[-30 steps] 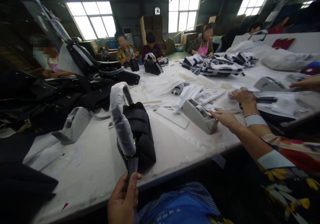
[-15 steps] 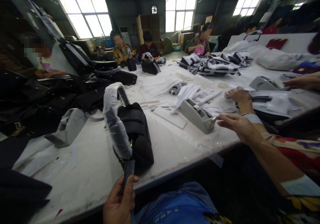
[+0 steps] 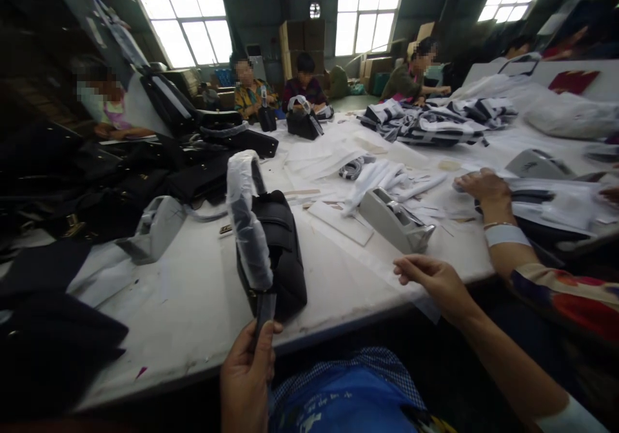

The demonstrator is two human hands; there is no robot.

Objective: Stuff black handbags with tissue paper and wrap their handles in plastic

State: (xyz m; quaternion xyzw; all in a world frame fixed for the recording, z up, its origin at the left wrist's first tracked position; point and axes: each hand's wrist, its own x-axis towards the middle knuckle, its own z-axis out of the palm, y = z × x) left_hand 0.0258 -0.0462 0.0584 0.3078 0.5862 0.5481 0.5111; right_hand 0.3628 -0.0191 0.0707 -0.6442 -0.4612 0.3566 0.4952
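Note:
A black handbag (image 3: 285, 252) stands near the table's front edge, its raised handle (image 3: 249, 227) wrapped in white film. My left hand (image 3: 251, 362) pinches the dark strap end (image 3: 265, 310) at the near side of the bag. To the right, my right hand (image 3: 425, 278) has its thumb and fingertips pressed together in front of a grey tape dispenser (image 3: 394, 220). Whatever lies between those fingertips is too small to make out; a clear strip hangs near them at the table edge.
Another tape dispenser (image 3: 157, 230) and piled black bags (image 3: 193, 178) are on the left. A co-worker's hand (image 3: 486, 191) rests on a wrapped item at right. White wrapping strips (image 3: 377, 182) lie mid-table. Several people sit across the table.
My right hand has moved away from the dispenser's cutting end, down and towards me. The view has shifted, so the scene appears further right. My left hand keeps its hold on the strap.

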